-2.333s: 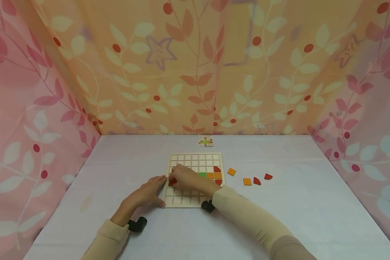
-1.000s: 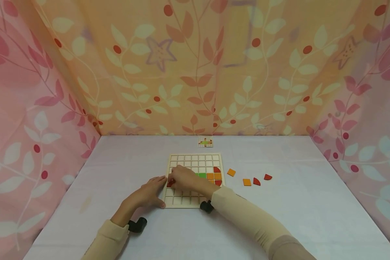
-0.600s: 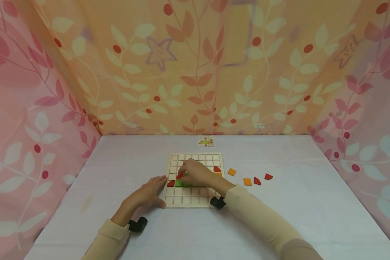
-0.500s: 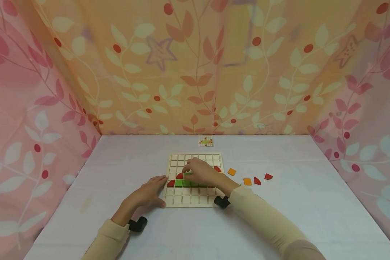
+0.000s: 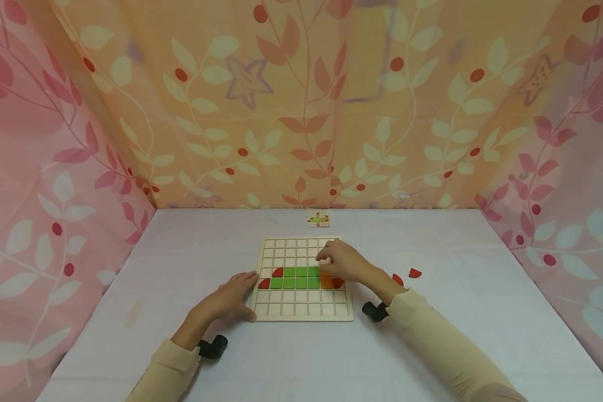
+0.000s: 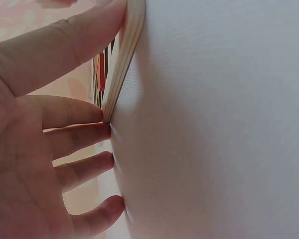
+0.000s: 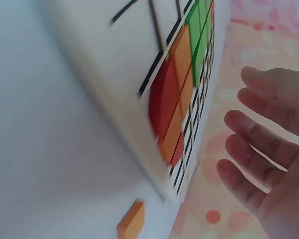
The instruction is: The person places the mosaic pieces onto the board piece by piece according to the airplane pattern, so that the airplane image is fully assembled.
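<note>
The pale wooden grid board (image 5: pixel 301 310) lies on the table with green square tiles (image 5: pixel 301 277) across its middle. At their left end sit red quarter-round tiles (image 5: pixel 278 272); in the right wrist view, orange square tiles (image 7: pixel 182 55) and more red quarter-round tiles (image 7: pixel 162 97) fill the other end. My left hand (image 5: pixel 231 298) rests at the board's left edge, thumb by the near corner, fingertips on the cloth in the left wrist view. Above the board's right part hovers my right hand (image 5: pixel 349 261), fingers loosely bent and spread, holding nothing, covering some tiles in the head view.
Loose red quarter-round tiles (image 5: pixel 415 273) lie right of the board. A loose orange square tile (image 7: pixel 131 220) shows beside the board in the right wrist view. Behind the board is a small pattern card (image 5: pixel 318 218). Patterned curtains (image 5: pixel 301 111) enclose the white-clothed table.
My right hand has left the red tiles at the board's left side and moved right across the board, its fingers loosening. The left hand has stayed in place.
</note>
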Demonstrator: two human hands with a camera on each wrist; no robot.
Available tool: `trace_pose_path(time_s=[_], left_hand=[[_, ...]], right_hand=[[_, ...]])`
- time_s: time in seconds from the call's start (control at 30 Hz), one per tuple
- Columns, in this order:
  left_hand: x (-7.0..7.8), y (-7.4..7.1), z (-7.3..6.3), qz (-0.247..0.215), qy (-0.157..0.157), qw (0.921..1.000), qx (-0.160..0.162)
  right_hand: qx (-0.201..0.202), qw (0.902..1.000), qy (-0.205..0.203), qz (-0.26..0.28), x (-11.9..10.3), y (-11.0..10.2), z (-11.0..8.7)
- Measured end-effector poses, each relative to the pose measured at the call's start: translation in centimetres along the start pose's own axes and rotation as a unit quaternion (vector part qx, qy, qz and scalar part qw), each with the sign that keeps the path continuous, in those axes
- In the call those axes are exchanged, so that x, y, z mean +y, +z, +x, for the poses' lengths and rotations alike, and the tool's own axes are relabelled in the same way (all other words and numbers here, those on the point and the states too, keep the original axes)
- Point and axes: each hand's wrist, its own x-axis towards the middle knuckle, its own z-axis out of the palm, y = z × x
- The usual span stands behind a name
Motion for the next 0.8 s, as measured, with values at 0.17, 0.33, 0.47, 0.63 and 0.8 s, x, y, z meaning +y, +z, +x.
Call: trace_pose_path(time_s=[0.17,0.33,0.47,0.63,0.8], left_hand=[[0.1,-0.2,0.0,0.001,0.000,1.0000,-0.001],[0.1,-0.2,-0.1,0.000,0.001,1.0000,-0.002],[0.2,-0.2,-0.2,0.000,0.003,1.0000,0.000],[0.2,-0.2,-0.2,0.000,0.001,1.0000,-0.002],[0.1,-0.2,-0.2,0.003,0.005,1.0000,0.000]], right_hand=[[0.008,0.9996,0.021,-0.014,1.4,-0.9,-0.8],[0.010,0.9983,0.056,-0.009,2.9,-1.2,-1.7],[0.011,0.9962,0.085,-0.014,4.2,-1.2,-2.3],[0.005,0.9935,0.110,-0.028,5.4,-1.1,-2.9],[0.005,0.9902,0.132,-0.048,5.9,-0.9,-3.4]])
